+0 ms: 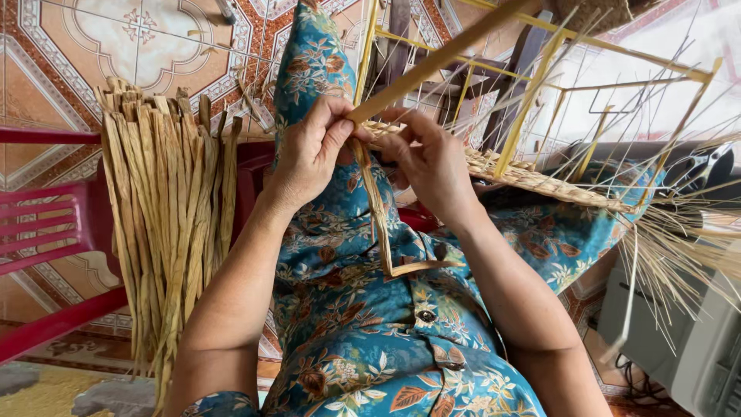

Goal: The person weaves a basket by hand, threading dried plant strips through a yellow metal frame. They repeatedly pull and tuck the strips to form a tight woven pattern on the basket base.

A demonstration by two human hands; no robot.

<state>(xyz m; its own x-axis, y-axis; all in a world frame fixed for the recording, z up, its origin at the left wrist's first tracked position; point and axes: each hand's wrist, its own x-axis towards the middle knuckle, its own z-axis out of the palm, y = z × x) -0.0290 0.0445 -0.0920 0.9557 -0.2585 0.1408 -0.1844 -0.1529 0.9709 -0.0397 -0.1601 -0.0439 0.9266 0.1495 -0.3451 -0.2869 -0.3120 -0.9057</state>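
Left hand (309, 150) pinched shut on dried straw strand (378, 216) — right hand (428, 158) fingers closed at woven edge (532, 179) of yellow basket frame (540, 69), on lap; straw bundle (166, 224) beside, over red chair (54, 224).

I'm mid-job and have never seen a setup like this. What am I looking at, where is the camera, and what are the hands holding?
There is no machine here. A camera worn on a person's head looks down at their lap. The left hand and right hand meet at the corner of a yellow frame resting on the knees, both pinching a dried fibre strip that hangs down over the blue flowered dress. A woven edge runs along the frame. A bundle of dried strips lies over a red chair beside them.
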